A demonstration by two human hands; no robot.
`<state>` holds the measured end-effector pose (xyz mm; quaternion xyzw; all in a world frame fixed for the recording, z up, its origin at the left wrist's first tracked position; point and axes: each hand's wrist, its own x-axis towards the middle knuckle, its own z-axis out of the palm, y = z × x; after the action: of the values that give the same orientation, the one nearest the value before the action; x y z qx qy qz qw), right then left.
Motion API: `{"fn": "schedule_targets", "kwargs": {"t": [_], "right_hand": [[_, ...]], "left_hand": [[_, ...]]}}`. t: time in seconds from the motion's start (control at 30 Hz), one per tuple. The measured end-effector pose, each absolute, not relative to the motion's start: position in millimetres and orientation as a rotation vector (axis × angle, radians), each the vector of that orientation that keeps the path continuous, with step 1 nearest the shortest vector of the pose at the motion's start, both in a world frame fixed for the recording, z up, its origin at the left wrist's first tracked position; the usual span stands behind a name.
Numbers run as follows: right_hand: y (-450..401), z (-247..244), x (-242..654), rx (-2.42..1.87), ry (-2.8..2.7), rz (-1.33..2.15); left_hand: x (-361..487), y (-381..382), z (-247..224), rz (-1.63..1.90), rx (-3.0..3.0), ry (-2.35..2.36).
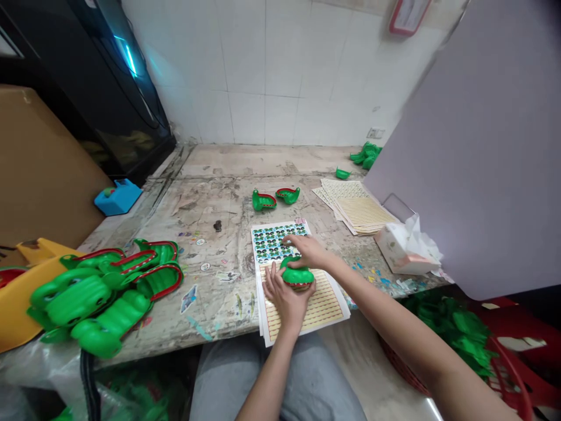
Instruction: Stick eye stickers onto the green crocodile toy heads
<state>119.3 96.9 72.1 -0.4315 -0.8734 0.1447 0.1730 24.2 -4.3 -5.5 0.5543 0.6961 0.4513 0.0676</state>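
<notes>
My left hand (289, 298) is wrapped round a green plastic crocodile-head piece (298, 273) with a red, toothed edge, holding it low over the sheets. My right hand (310, 252) reaches in from the right, fingers apart. Its thumb is at the top of the green piece, and its index finger stretches over the eye stickers. Whether a small sticker is on a fingertip is too small to tell. Under both hands lie a sheet of eye stickers (272, 235) and a sheet of striped strips (326, 301).
Two green jaw pieces (264, 201) with red rims sit beyond the sheets. Several finished-looking crocodile pieces (92, 298) are heaped at the left by a yellow bin (26, 304). More sticker sheets (357, 204), a tissue box (405, 248) and a grey panel (477, 146) stand right.
</notes>
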Motion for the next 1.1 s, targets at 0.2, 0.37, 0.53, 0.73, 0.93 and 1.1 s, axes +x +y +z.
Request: {"fn": "schedule_targets", "kwargs": {"t": [0.2, 0.37, 0.53, 0.73, 0.93, 1.1], "right_hand": [[95, 33, 126, -1.195, -2.016, 0.675], [93, 2, 155, -1.399, -1.35, 0.543], [113, -14, 164, -1.479, -1.477, 0.556], [118, -14, 162, -1.606, -1.692, 0.283], [107, -8, 159, -1.668, -1.809, 0.075], [105, -3, 157, -1.683, -1.9, -0.059]], "left_hand": [[24, -4, -7, 1.374, 1.71, 2.108], [22, -6, -4, 1.422, 1.733, 2.12], [21, -5, -4, 1.43, 1.753, 2.113], [21, -4, -6, 1.386, 1.77, 2.109], [20, -4, -7, 1.488, 1.782, 2.079], [19, -5, -6, 1.524, 1.787, 2.029]]}}
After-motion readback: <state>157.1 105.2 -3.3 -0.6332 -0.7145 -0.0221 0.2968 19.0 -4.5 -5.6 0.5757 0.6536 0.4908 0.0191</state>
